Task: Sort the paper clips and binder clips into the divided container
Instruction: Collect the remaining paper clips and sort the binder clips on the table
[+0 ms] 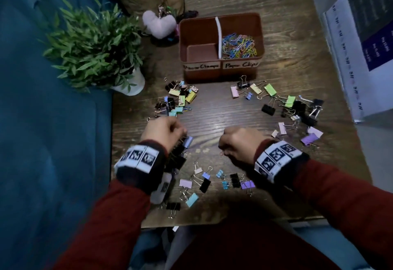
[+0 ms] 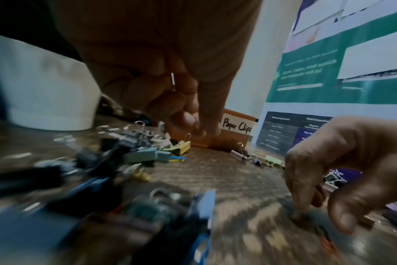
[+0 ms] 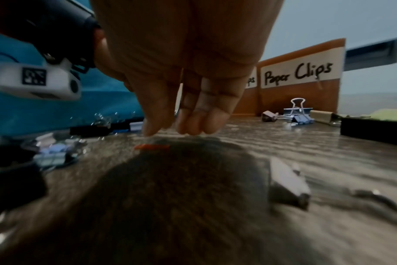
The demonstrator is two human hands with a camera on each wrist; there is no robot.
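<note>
The brown divided container [image 1: 221,72] stands at the back of the wooden table; its right cell holds several coloured paper clips [image 1: 239,45], its left cell is bare. Binder clips lie in a left pile [image 1: 178,97], a right spread [image 1: 297,108] and a near group [image 1: 204,180]. My left hand [image 1: 163,130] is curled, and the left wrist view shows a thin pale paper clip [image 2: 173,80] held in its fingers. My right hand [image 3: 168,131] points its fingertips down just above an orange paper clip [image 3: 152,146] on the table, holding nothing.
A potted plant [image 1: 95,44] stands at the table's left edge, with a fluffy heart keychain [image 1: 158,23] and a bag behind it. A printed poster [image 1: 361,46] leans at the right. A blue sofa [image 1: 42,110] borders the left side.
</note>
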